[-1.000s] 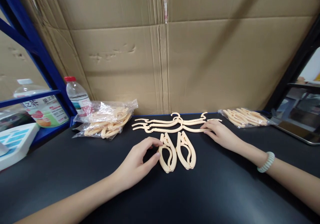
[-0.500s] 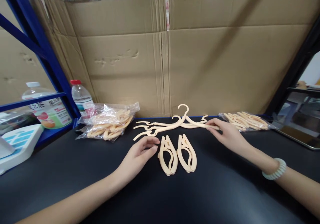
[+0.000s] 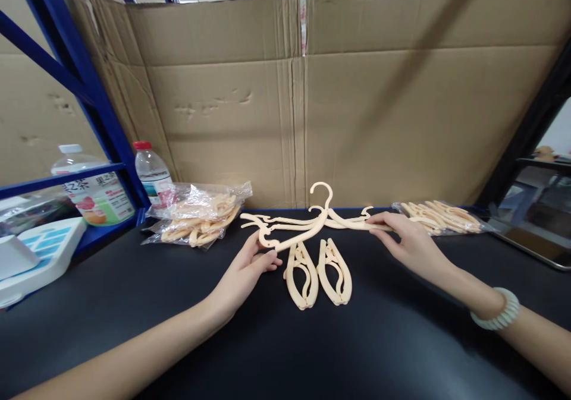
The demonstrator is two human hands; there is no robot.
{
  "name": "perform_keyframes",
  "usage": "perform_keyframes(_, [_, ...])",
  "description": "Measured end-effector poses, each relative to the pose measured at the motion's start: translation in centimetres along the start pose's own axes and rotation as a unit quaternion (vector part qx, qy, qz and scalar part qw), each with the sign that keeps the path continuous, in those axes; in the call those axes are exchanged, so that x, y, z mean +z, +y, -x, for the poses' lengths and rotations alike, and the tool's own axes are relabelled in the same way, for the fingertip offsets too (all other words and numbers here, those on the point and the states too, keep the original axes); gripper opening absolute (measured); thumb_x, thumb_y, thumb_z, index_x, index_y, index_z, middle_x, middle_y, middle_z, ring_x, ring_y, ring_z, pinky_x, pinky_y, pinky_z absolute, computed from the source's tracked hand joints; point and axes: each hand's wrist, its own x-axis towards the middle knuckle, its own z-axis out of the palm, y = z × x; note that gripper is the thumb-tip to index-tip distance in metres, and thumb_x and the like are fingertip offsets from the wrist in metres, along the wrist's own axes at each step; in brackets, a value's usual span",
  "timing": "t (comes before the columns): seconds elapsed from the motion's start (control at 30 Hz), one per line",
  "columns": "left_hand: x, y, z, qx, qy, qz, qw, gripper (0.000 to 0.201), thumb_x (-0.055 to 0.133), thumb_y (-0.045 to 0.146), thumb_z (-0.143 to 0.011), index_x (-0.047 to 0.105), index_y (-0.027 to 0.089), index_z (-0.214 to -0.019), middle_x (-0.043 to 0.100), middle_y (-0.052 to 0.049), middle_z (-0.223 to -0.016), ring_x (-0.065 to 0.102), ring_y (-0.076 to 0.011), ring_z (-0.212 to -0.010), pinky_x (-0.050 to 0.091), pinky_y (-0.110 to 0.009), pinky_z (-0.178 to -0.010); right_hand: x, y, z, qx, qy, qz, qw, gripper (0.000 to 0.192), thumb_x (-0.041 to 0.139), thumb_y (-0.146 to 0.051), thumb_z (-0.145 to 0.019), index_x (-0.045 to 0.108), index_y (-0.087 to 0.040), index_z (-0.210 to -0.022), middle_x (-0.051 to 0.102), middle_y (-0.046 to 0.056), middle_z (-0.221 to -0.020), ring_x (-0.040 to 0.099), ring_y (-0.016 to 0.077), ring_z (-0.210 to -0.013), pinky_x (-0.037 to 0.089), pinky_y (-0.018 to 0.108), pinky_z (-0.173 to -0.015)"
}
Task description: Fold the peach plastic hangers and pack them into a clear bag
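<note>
Cream plastic folding hangers lie on the black table, the unfolded ones stacked at its back. The front unfolded hanger (image 3: 307, 233) is raised a little at its left arm, its hook pointing up. My left hand (image 3: 250, 269) is closed on that left arm's end, thumb in front and fingers partly hidden behind. My right hand (image 3: 404, 242) pinches the right arm between thumb and fingers. Under it, other unfolded hangers (image 3: 285, 224) show their arms. Nearer to me lie two folded hangers, a left one (image 3: 292, 290) and a right one (image 3: 347, 284), side by side.
Bagged hangers (image 3: 196, 213) sit at the left, and another bag (image 3: 441, 214) at the right beside a dark flat device (image 3: 533, 248). Bottles, one red-capped (image 3: 151, 171), stand by the blue frame (image 3: 96, 120). Cardboard (image 3: 223, 115) walls the back.
My left hand has gone from open beside the hanger to gripping its left arm, which has lifted slightly. My right hand keeps its pinch. The view has shifted slightly.
</note>
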Motion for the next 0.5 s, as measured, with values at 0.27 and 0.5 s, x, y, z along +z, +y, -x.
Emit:
perform_keyframes(0.27, [0.2,0.5,0.3,0.039,-0.092,-0.058,0.993,0.052,0.064,0.037,-0.078,0.053,0.016,-0.124,0.063,-0.003,-0.089,0.057,-0.0145,-0.075,0.047,-0.027,-0.067,0.5,-1.2,0.5,-0.089,0.004,0.011,0.996,0.012,0.050,-0.023,-0.093,0.060,-0.021,-0.100,0.070,0.007,-0.096,0.065,0.0220,-0.090,0.051,0.037,-0.080])
perform_keyframes(0.5, [0.2,0.9,0.5,0.035,-0.027,-0.078,0.996,0.039,0.063,0.039,-0.079,0.062,0.014,-0.109,0.063,-0.003,-0.084,0.051,-0.0122,-0.067,0.044,-0.026,-0.066,-0.3,-1.2,0.2,-0.148,-0.018,0.110,0.983,0.026,0.043,-0.009,-0.092,0.060,-0.019,-0.110,0.068,0.008,-0.099,0.056,0.0233,-0.091,0.045,0.040,-0.079])
